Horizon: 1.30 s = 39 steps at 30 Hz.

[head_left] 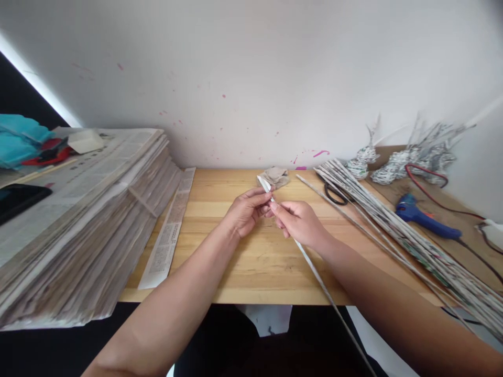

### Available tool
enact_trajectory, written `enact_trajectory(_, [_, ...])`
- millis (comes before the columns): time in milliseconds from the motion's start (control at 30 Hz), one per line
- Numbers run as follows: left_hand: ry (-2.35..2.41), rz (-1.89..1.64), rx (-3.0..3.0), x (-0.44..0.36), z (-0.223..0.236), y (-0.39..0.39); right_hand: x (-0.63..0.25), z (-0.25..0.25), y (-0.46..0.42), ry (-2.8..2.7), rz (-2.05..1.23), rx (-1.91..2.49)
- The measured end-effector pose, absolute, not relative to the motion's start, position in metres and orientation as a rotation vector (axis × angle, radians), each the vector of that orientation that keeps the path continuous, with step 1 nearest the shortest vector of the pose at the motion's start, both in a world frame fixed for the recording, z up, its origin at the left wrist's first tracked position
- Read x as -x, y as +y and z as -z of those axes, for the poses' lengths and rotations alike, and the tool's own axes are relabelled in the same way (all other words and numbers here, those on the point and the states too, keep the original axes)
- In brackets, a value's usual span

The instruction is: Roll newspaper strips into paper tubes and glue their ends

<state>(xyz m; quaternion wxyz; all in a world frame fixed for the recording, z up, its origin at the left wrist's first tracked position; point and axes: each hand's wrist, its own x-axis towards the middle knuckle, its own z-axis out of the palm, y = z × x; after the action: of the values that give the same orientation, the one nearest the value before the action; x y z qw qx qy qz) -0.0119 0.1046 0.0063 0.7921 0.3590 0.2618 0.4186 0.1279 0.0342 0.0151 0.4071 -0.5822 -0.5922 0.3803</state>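
A long thin rolled paper tube (314,269) runs from between my fingers down past the table's front edge toward my lap. Its upper end is a pale, flatter paper tip that points up and left. My left hand (249,209) pinches the tube just below that tip. Close beside it, my right hand (296,220) grips the same tube between thumb and fingers. Behind the tip lies a crumpled grey-beige cloth (278,177). To the left, a flat newspaper strip (168,241) rests on the wooden table (204,262).
A tall newspaper stack (129,209) fills the left, with a phone (23,201) on it. At right lie a bundle of paper tubes (396,230), black-handled scissors (336,195) and a blue glue gun (426,220). Woven paper figures (408,159) stand behind, near the wall.
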Motion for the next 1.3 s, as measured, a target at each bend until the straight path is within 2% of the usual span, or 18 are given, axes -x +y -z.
enact_trajectory(433, [0.516, -0.838, -0.805, 0.0138, -0.0108, 0.1018, -0.1283, -0.0136, 0.0383, -1.055, -1.638, 1.039])
enact_trajectory(733, [0.515, -0.859, -0.799, 0.0136, -0.0109, 0.1016, -0.1339, -0.0139, 0.0392, -0.873, -1.993, 0.781])
enact_trajectory(933, [0.534, -0.871, -0.781, 0.0134, -0.0099, 0.1022, -0.1316, -0.0091, 0.0403, -0.930, -1.881, 0.884])
enact_trajectory(1200, [0.512, -0.874, -0.786, 0.0127, -0.0117, 0.0993, -0.1364, -0.0140, 0.0401, -0.888, -2.072, 0.681])
enact_trajectory(1300, [0.525, -0.903, -0.789, 0.0120, -0.0120, 0.0995, -0.1347, -0.0118, 0.0402, -0.949, -1.981, 0.777])
